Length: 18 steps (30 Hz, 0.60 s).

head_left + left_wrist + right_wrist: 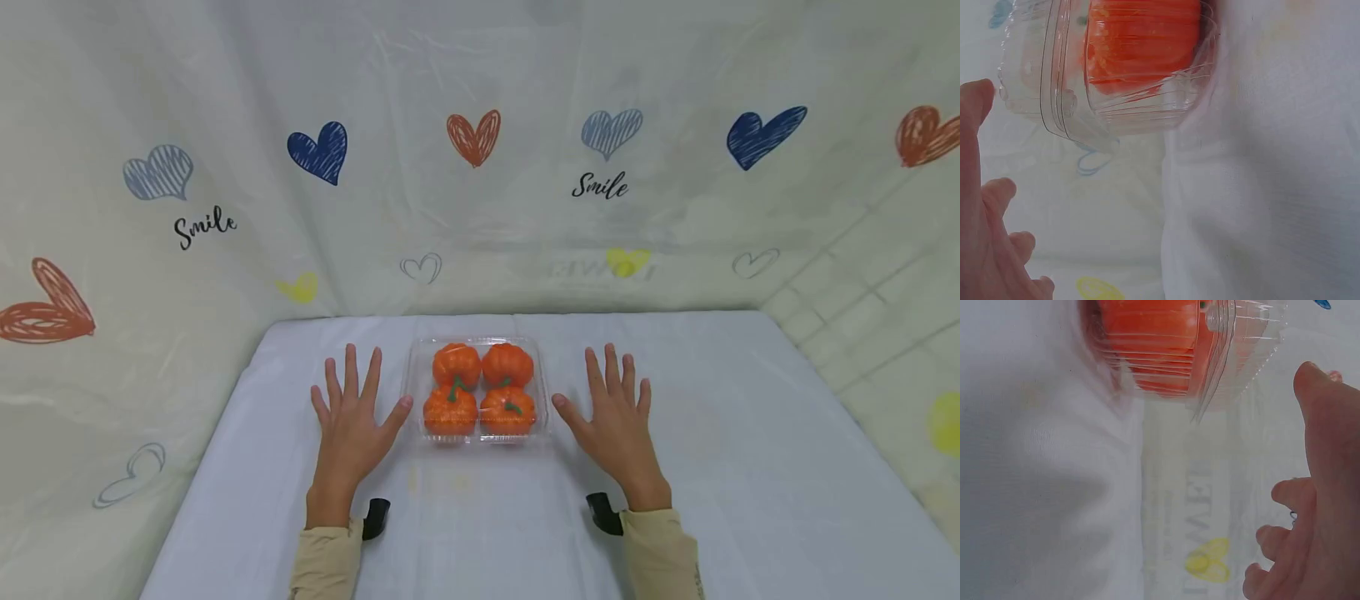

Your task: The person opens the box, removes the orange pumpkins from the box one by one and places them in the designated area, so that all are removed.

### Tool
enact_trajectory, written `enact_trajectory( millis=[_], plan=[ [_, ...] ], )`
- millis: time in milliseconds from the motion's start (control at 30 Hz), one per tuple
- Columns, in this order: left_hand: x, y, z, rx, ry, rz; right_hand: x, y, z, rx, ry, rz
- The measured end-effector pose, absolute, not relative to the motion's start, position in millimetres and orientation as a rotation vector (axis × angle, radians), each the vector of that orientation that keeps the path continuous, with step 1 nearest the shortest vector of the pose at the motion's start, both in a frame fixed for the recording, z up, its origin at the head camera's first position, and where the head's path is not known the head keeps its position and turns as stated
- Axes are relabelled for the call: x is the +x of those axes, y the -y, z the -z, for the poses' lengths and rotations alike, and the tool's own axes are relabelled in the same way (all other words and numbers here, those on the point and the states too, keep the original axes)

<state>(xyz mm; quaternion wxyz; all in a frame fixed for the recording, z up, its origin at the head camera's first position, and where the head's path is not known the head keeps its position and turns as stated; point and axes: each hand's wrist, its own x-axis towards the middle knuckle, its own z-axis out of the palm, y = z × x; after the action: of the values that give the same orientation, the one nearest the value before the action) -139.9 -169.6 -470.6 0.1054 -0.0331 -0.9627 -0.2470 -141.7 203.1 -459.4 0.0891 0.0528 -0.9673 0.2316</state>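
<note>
A clear plastic clamshell box (480, 433) stands on the white-covered table, its lid down. Inside sit several small orange pumpkins (507, 410) with green stems, arranged in two rows. Left of the box, my left hand (352, 429) is spread palm down, thumb tip pointing at the box's side. My right hand (617, 425) mirrors it on the right, fingers apart and holding nothing. Both wrist views show the box's ridged wall and rim, with an orange pumpkin (1144, 44) behind the plastic in the left wrist view.
The white tablecloth (480, 533) covers the table up to its back edge. Behind and at the sides hangs a pale curtain (525, 67) printed with hearts and the word Smile. A black curved piece (377, 518) sticks out at each wrist, beside the beige sleeves (327, 562).
</note>
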Motion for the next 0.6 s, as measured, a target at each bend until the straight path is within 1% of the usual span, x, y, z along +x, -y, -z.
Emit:
enact_trajectory(
  millis=[600],
  plan=[
    [-140, 162, 469, -0.128, 2.85, 0.767, -138, -180, 465, 0.425, 2.815, -0.864]
  ],
)
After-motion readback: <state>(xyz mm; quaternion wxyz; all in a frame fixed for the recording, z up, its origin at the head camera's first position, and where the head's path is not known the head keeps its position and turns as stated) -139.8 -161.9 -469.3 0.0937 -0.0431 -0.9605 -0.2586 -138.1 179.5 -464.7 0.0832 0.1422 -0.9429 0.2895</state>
